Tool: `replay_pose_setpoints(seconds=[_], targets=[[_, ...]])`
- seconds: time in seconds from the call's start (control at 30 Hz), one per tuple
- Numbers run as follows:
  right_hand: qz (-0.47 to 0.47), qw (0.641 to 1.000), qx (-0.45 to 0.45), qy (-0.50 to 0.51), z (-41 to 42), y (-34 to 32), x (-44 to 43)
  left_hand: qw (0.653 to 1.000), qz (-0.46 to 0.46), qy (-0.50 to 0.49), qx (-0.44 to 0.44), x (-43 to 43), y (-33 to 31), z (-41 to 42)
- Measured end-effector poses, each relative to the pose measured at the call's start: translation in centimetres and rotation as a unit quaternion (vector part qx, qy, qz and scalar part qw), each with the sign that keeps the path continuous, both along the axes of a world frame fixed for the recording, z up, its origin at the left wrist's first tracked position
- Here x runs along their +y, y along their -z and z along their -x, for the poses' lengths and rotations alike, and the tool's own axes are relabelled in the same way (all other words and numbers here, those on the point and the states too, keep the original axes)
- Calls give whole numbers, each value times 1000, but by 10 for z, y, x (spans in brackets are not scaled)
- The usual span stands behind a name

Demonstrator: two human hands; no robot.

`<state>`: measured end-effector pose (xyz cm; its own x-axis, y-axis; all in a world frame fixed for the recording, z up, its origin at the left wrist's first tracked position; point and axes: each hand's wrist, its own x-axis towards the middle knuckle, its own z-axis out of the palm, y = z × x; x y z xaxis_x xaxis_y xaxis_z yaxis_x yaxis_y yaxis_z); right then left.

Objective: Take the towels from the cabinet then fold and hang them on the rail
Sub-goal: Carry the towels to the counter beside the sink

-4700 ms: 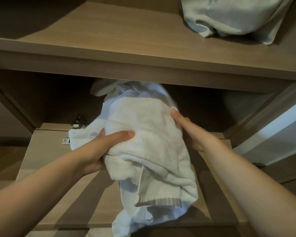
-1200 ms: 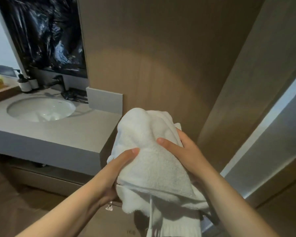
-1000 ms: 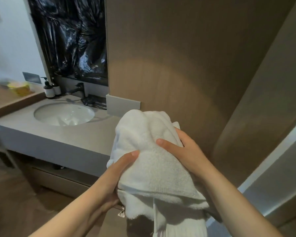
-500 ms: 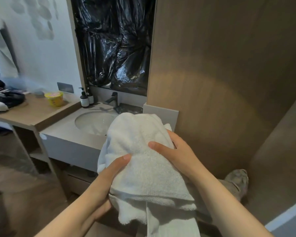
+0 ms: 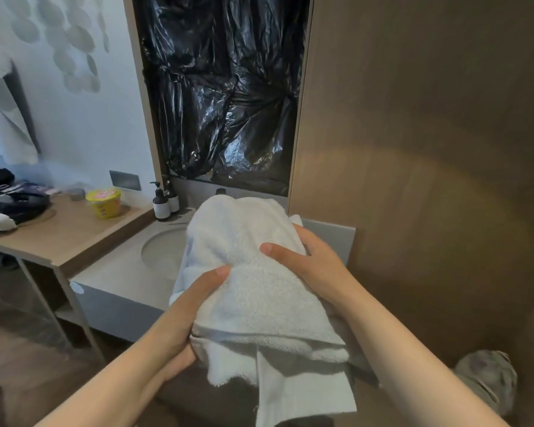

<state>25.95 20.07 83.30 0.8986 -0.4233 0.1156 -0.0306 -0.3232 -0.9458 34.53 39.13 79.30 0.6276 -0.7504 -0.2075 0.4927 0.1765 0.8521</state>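
Towels (image 5: pixel 247 291), white and bunched into one loose bundle, sit in the middle of our view. Our left hand (image 5: pixel 182 315) grips the bundle from 8 o'clock with the thumb on top, and our right hand (image 5: pixel 312 266) grips it from 2 o'clock. We see no rail, so we judge folding is not yet begun. One end hangs free at 6 o'clock; it may slip out or drag, because our grip holds only the upper layers. The sink (image 5: pixel 161 254) at 9 o'clock could wet it.
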Motion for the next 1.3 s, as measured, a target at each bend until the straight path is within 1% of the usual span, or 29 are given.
replay_pose_setpoints(seconds=[0.2, 0.3, 0.5, 0.6, 0.7, 0.73, 0.83, 0.87, 0.97, 1.03, 1.17, 1.23, 1.3], targets=[[-3, 1000, -18, 14, -45, -2, -46, 1000, 7, 2, -4, -50, -5, -50], [6, 1000, 2, 29, -62, 3, -65, 1000, 2, 4, 11, -70, 0, -69], [-8, 999, 20, 33, -96, 17, -103, 998, -7, 44, 43, -113, 14, -115], [-26, 997, 37, 61, -119, 27, -123, 996, -4, 73, 50, -135, 21, -140], [-32, 993, 48, 99, -142, 41, -148, 995, -20, 83, 52, -161, 34, -168], [-29, 992, 53, 107, -149, 47, -157, 994, -25, 83, 61, -170, 41, -177], [-24, 987, 89, 136, -168, 70, -181, 987, -59, 69, 134, -198, 65, -201], [-21, 985, 96, 142, -174, 78, -188, 985, -66, 79, 136, -205, 75, -207], [7, 982, 113, 151, -186, 101, -204, 978, -74, 167, 100, -223, 108, -222], [31, 977, 137, 158, -187, 118, -215, 970, -116, 204, 63, -232, 129, -228], [63, 955, 223, 187, -166, 156, -228, 954, -186, 221, -87, -250, 161, -229], [55, 951, 226, 204, -152, 171, -224, 944, -204, 210, -151, -253, 174, -221], [50, 950, 207, 228, -141, 179, -216, 940, -221, 183, -186, -251, 184, -213]])
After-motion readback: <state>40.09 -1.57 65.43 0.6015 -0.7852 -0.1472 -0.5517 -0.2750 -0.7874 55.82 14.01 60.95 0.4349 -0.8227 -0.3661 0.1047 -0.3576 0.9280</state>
